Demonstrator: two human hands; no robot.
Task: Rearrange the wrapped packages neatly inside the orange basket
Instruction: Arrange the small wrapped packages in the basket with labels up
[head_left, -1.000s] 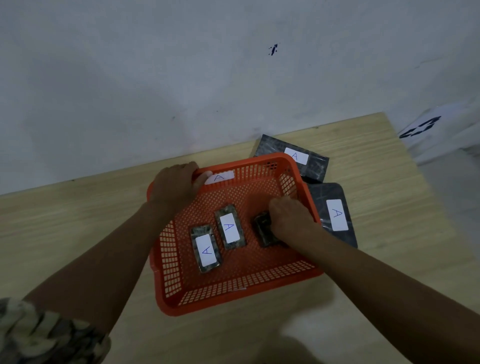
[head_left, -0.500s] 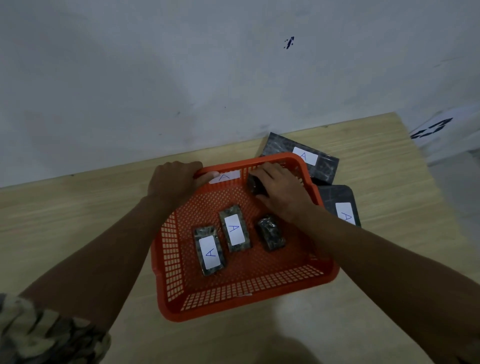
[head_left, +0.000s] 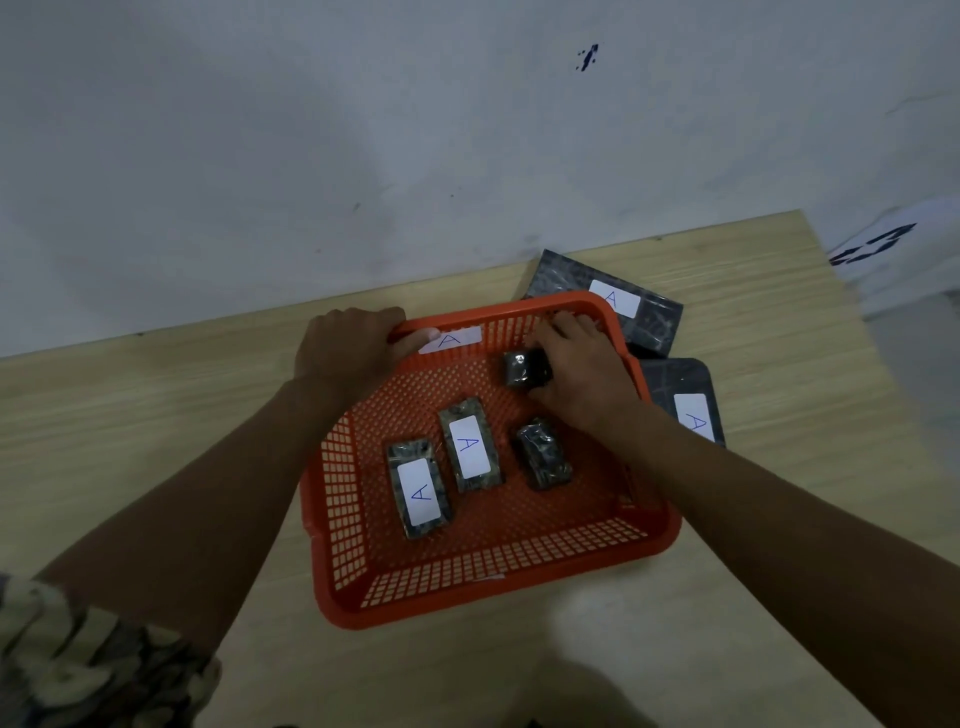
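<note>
An orange mesh basket (head_left: 488, 582) sits on the wooden table. Three small dark wrapped packages lie side by side on its floor: a left package (head_left: 418, 488) and a middle package (head_left: 469, 450) with white "A" labels, and a right package (head_left: 542, 453) showing no label. My right hand (head_left: 582, 374) is closed around a fourth small dark package (head_left: 522, 368) near the basket's far right corner. My left hand (head_left: 348, 347) grips the basket's far rim beside a white "A" label (head_left: 451, 340) on the wall.
Two larger dark packages with "A" labels lie on the table outside the basket: one behind its far right corner (head_left: 613, 304), one to its right (head_left: 685, 402). A wall rises behind the table. The table's right edge (head_left: 852, 332) is near.
My right hand let go of the right package on the basket floor, moved to the far right corner and took hold of a fourth package. My left hand stayed on the rim.
</note>
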